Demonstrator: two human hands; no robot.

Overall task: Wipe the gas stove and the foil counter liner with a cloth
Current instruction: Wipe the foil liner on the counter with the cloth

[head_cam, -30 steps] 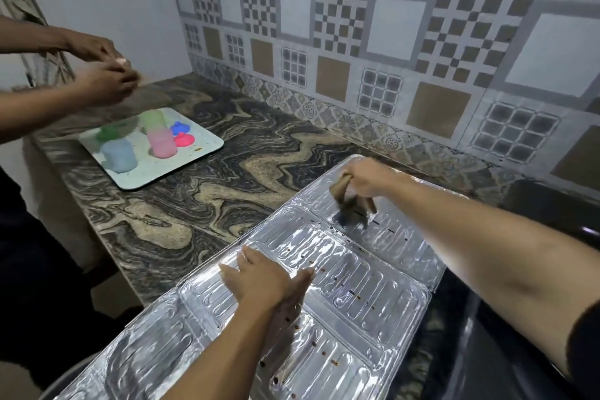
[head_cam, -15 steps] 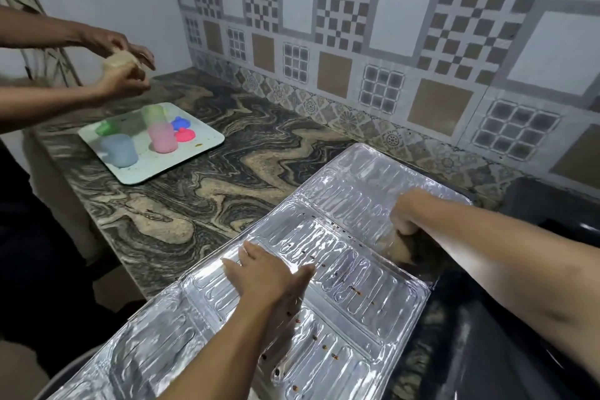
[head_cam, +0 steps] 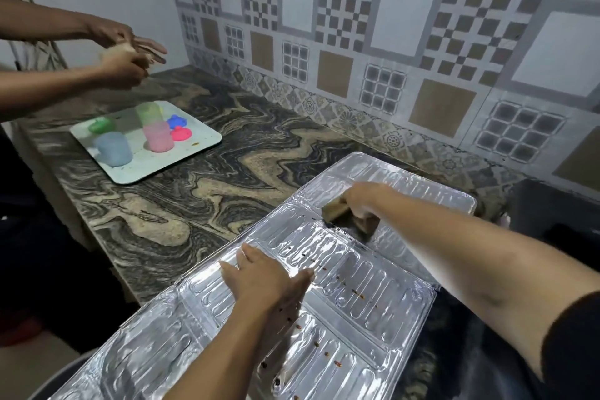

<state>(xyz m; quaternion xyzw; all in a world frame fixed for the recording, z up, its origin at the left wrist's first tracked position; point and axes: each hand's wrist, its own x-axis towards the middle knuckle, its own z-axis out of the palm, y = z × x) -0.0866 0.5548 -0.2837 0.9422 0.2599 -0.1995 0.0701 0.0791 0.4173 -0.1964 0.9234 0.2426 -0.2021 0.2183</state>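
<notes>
A shiny ribbed foil counter liner [head_cam: 373, 312] lies across the marble counter, dotted with small brown and red crumbs. My left hand [head_cam: 263, 279] presses flat on its middle, fingers spread. My right hand [head_cam: 363, 201] grips a folded brown cloth [head_cam: 337, 209] and holds it down on the liner's far panel. The black gas stove [head_cam: 558, 214] shows only as a dark edge at the right.
A pale tray [head_cam: 201, 143] at the far left of the counter [head_cam: 201, 204] carries several coloured plastic cups and lids. Another person's hands [head_cam: 130, 55] work above it, holding something pale. Patterned wall tiles back the counter.
My right hand has swept the cloth toward me and the right, then back out to the far panel. My left hand has stayed flat. The other person's hands shifted slightly right.
</notes>
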